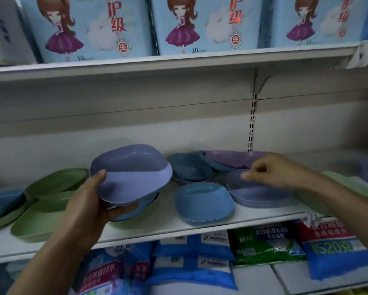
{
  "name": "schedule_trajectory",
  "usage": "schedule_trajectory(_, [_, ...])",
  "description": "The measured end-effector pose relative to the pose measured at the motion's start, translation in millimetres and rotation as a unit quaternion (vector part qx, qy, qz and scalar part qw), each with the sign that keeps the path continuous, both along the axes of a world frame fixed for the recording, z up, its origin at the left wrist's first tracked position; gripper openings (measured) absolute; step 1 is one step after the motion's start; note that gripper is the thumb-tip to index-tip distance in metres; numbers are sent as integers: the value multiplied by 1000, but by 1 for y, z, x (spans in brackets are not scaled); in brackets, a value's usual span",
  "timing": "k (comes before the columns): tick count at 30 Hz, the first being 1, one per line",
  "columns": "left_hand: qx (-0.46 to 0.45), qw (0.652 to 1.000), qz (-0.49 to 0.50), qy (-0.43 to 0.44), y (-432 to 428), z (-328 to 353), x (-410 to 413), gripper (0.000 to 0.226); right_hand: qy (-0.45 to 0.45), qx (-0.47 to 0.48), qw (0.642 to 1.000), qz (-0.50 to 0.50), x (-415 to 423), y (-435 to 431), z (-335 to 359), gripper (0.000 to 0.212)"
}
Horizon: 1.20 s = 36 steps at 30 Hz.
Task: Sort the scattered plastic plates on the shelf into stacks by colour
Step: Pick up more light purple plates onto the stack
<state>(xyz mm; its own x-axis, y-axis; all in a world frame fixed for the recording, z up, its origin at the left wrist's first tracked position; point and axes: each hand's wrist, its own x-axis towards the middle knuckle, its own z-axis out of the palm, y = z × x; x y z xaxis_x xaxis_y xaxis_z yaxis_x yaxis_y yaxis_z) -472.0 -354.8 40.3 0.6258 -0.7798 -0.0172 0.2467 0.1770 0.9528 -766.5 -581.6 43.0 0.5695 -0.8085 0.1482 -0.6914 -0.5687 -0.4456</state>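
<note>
My left hand (89, 201) grips a purple plate (134, 173), tilted above the white shelf (170, 227), with a blue plate (127, 212) held under it. My right hand (270, 171) hovers blurred over a purple stack (257, 194) at the right, fingers loosely curled and holding nothing. A light blue stack (204, 203) sits at the shelf's front middle. Dark blue plates (190, 168) lie behind it, beside a mauve plate (227, 158) at the back. Green plates (55, 182) overlap at the left, with one at the front (36, 222). A blue plate (2, 201) is at the far left.
Pale green plates (349, 182) lie at the right end, partly behind my right arm. Light blue packages (89, 28) fill the shelf above. Blue, green and red bags (191, 260) are on the shelf below. A slotted upright (252, 122) runs down the back panel.
</note>
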Motion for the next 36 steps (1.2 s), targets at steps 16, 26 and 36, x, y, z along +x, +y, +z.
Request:
schedule_trajectory(16, [65,989,-126,52,-40,-30,-93,44,140,-42,963,-227,-33,19,-36,42])
schedule_trajectory(26, [56,985,-158,38,-39,-36,-132,33,-9,-44,956,-289,-57,25,-12,15])
schedule_trajectory(36, [-1,988,-156,4,-24,-45,-158,42,-120,-110,970,-178,-64,71,6,45])
